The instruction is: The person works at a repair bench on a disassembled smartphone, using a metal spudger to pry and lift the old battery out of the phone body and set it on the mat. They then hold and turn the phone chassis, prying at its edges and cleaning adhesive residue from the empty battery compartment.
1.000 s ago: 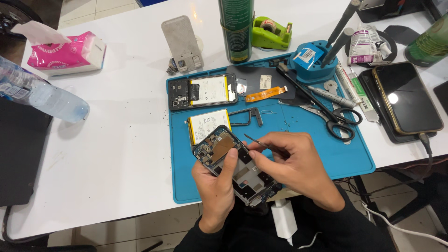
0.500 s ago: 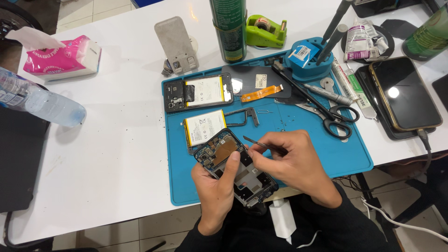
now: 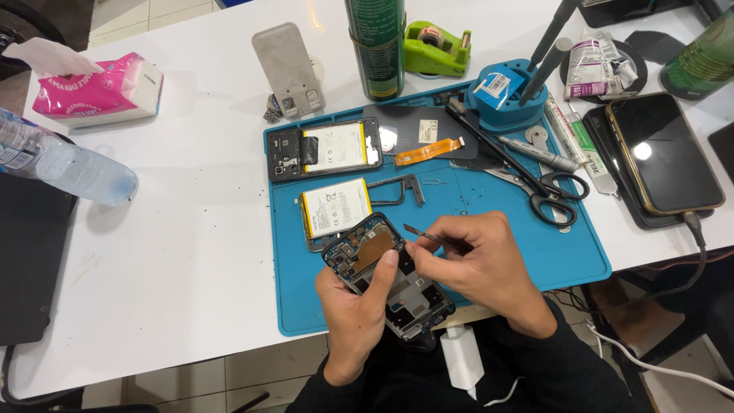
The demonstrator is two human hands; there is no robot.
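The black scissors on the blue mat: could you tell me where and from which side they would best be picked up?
Probably by the finger loops of the black scissors, coming from the near right. The loops lie free on the blue mat, while the blades run up-left under a grey pen toward the blue tool holder. Both hands are busy: left hand on the opened phone, right hand with tweezers.

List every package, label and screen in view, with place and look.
Tissue pack: far left, pink and white, soft.
Battery: on blue mat, white label, yellow edge.
Dark phone screen: far right, gold rim.
Crumpled sachet: top right, white and purple.
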